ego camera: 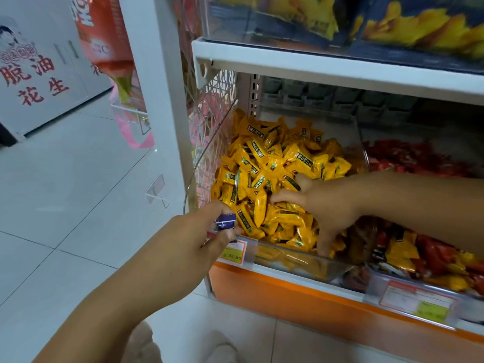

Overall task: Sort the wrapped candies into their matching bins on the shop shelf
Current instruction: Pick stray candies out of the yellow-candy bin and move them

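– Shop shelf (pixel 314 66) at centre right, tiled floor (pixel 65 179) at left. Left hand?
– My left hand (pixel 199 231), lower centre, pinches a purple candy (pixel 225 221) between thumb and fingers. It is at the front left corner of the clear bin (pixel 288 260), just above the price tag (pixel 234 251).
– Right hand?
– My right hand (pixel 330 203), centre right, reaches into that bin. Its fingers are spread and straight, resting on the yellow candies (pixel 275 158), with the thumb down by the front wall. It grips nothing.
– Next bin?
– Red candies (pixel 419 158) at the right edge, some yellow mixed in at lower right.
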Demonstrator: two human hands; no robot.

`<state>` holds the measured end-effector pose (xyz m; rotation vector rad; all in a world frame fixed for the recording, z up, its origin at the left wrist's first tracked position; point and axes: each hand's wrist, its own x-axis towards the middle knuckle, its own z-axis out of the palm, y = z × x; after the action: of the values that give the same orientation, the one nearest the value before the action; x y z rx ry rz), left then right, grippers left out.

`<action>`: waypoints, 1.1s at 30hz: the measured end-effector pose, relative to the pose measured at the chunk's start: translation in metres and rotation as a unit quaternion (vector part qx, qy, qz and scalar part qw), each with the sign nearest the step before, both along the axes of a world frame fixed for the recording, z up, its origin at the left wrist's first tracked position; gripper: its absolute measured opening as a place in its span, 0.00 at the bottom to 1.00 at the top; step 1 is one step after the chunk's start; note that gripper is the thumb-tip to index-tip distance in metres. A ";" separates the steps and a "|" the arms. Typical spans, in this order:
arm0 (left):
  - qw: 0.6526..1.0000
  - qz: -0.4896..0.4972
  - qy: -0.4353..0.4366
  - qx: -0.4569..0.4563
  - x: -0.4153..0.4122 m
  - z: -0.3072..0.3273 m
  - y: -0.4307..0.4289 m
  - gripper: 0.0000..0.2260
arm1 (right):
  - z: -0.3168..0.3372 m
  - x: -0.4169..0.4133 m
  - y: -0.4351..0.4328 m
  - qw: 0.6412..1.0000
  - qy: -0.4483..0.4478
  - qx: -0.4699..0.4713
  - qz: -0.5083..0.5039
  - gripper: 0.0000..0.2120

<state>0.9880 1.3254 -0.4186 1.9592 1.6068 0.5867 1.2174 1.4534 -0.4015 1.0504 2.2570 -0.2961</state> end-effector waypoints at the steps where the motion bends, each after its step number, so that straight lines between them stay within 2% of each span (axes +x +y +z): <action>1: 1.000 0.003 0.002 0.000 0.000 0.000 0.000 0.01 | -0.001 -0.002 0.000 1.000 -0.003 -0.012 -0.015 0.49; 4: 1.000 0.009 0.007 0.001 0.002 0.000 0.002 0.01 | 0.000 -0.005 0.000 0.999 0.022 -0.021 -0.028 0.46; 8: 1.000 0.007 0.015 0.009 0.004 0.001 0.003 0.02 | 0.000 -0.004 0.009 0.990 0.127 -0.002 -0.065 0.32; 11: 1.000 0.004 0.006 0.003 0.002 -0.001 0.003 0.01 | -0.002 -0.008 0.009 0.974 0.195 -0.020 -0.115 0.27; 14: 1.000 0.008 0.004 0.004 0.001 -0.002 0.004 0.02 | 0.007 -0.015 0.004 0.940 0.279 -0.062 -0.187 0.28; 16: 1.000 0.009 0.010 0.005 0.003 -0.002 0.005 0.03 | 0.016 -0.022 -0.003 0.914 0.337 -0.092 -0.205 0.33; 18: 1.000 0.007 0.013 0.012 0.004 -0.002 0.004 0.02 | 0.028 -0.027 -0.005 0.905 0.359 -0.108 -0.203 0.40; 20: 1.000 0.008 0.005 0.016 0.003 -0.002 0.003 0.01 | 0.044 -0.024 -0.005 0.920 0.331 -0.096 -0.186 0.41; 22: 1.000 0.007 0.003 0.019 0.002 -0.003 0.002 0.02 | 0.059 -0.014 -0.006 0.946 0.281 -0.061 -0.147 0.30; 24: 1.000 0.005 0.001 0.020 0.003 -0.003 0.001 0.04 | 0.068 -0.004 -0.010 0.983 0.151 -0.038 -0.092 0.19; 25: 1.000 0.004 0.000 0.022 0.003 -0.003 0.001 0.03 | 0.066 -0.001 -0.014 0.995 0.060 -0.036 -0.068 0.21; 27: 1.000 0.001 0.001 0.028 0.005 -0.002 0.001 0.02 | 0.050 0.002 -0.020 0.993 -0.094 -0.048 -0.050 0.41; 28: 1.000 -0.002 0.003 0.031 0.006 -0.001 0.001 0.02 | 0.039 0.000 -0.024 0.988 -0.135 -0.051 -0.049 0.49; 30: 0.999 -0.008 -0.001 0.033 0.009 0.000 0.002 0.03 | 0.021 -0.008 -0.028 0.982 -0.182 -0.039 -0.037 0.58; 33: 1.000 -0.010 -0.005 0.029 0.009 0.001 0.002 0.02 | 0.007 -0.012 -0.022 0.984 -0.175 0.012 -0.020 0.62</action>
<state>0.9970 1.3273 -0.4176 2.0090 1.5777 0.6409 1.2049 1.4314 -0.3947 1.0689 1.9305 -0.0907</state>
